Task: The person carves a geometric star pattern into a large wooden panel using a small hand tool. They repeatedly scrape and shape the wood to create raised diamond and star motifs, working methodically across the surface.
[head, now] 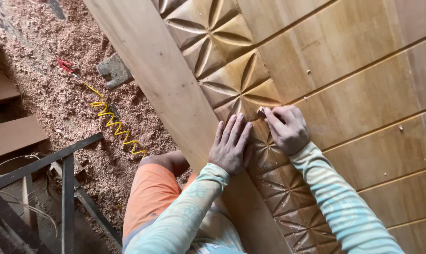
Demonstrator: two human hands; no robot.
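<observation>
A large wooden door panel (pixel 354 94) lies before me, with a strip of carved leaf-shaped squares (pixel 222 51) running down it beside a plain wide frame board (pixel 156 70). My left hand (pixel 231 145) lies flat, fingers together, on the carved strip at the frame's edge. My right hand (pixel 287 128) is curled just to its right, its fingertips pinching something small against a carved square; what it pinches is too small to make out. Both arms wear pale patterned sleeves.
Sawdust and shavings cover the floor (pixel 57 94) on the left. A yellow coiled hose (pixel 113 123) with a red fitting (pixel 64 65) lies there, near a grey block (pixel 114 70). A dark metal frame (pixel 43 188) stands at the lower left. My orange shorts (pixel 149 193) show below.
</observation>
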